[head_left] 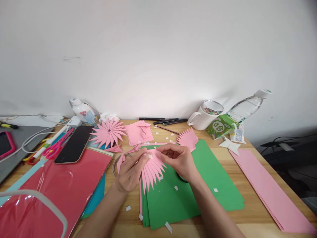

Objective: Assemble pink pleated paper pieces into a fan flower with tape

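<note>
Between my two hands is a pink folded-paper fan (151, 173) with pointed tips fanning toward me. My left hand (130, 172) pinches its left upper part, with a small white bit of paper by the thumb tip. At the fan's upper right edge, my right hand (179, 160) has thumb and forefinger pressed together; part of the grip is hidden. Beneath lies a stack of green paper (178, 205). A finished-looking pink paper star (109, 130) rests at the back left, and another pink pleated fan (187, 138) lies behind my right hand.
Pink sheets (269, 188) lie at the right. A white mug (206, 115), a green box (220, 127) and a water bottle (249, 107) stand behind. At left are a phone (73, 147), pink scissors (56, 145) and red paper (59, 185). White scraps (168, 227) are scattered about.
</note>
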`<action>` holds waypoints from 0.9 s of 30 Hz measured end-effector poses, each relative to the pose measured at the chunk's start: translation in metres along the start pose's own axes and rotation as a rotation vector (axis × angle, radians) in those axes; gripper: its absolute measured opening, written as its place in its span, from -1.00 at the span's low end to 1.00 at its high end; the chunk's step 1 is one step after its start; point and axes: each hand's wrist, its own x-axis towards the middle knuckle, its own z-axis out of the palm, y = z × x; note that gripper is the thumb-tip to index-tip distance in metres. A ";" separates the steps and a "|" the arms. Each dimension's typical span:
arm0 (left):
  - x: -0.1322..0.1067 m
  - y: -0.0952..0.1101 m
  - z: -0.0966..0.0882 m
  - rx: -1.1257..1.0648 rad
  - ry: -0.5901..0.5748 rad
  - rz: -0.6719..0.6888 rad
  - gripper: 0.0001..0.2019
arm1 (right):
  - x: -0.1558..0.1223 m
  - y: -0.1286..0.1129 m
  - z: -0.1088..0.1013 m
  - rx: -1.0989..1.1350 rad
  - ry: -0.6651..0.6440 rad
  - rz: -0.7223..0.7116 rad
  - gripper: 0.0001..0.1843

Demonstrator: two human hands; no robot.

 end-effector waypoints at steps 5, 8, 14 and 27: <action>0.000 0.001 0.002 0.010 0.009 -0.016 -0.50 | -0.001 -0.004 -0.003 -0.275 -0.017 -0.172 -0.89; -0.003 0.000 0.004 -0.004 0.007 -0.024 -0.53 | -0.001 -0.007 -0.003 -0.437 -0.038 -0.296 -0.90; -0.007 0.000 0.006 0.003 0.029 -0.006 -0.56 | -0.003 -0.002 -0.001 -0.600 -0.017 -0.417 -0.89; -0.003 -0.002 0.005 -0.046 0.049 -0.017 -0.54 | 0.000 -0.009 -0.011 -0.539 -0.108 -0.356 -0.83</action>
